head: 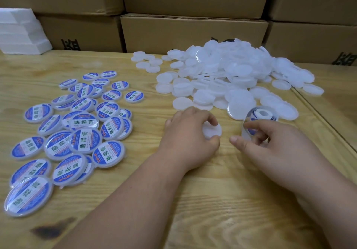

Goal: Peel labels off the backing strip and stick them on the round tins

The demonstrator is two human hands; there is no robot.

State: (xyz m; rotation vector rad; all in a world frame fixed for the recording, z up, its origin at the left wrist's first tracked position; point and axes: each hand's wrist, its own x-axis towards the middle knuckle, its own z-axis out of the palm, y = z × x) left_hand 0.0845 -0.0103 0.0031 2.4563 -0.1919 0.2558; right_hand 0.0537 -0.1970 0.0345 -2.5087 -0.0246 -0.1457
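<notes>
My left hand (190,132) grips a plain white round tin (212,131) on the wooden table, thumb and fingers curled round its rim. Just to its right, my right hand (268,142) pinches the clear backing strip (245,130), which bears a blue and white label. The strip curls up to a small label roll (263,113) standing behind that hand. A big heap of unlabelled white tins (228,78) lies beyond both hands. Several labelled tins (77,132) with blue and white stickers are spread out on the left.
Stacked brown cardboard boxes (193,34) wall off the back of the wooden table (212,190). White foam blocks (19,32) sit at the back left. A seam (324,121) runs diagonally down the table's right side. A dark knot (52,229) marks the near-left wood.
</notes>
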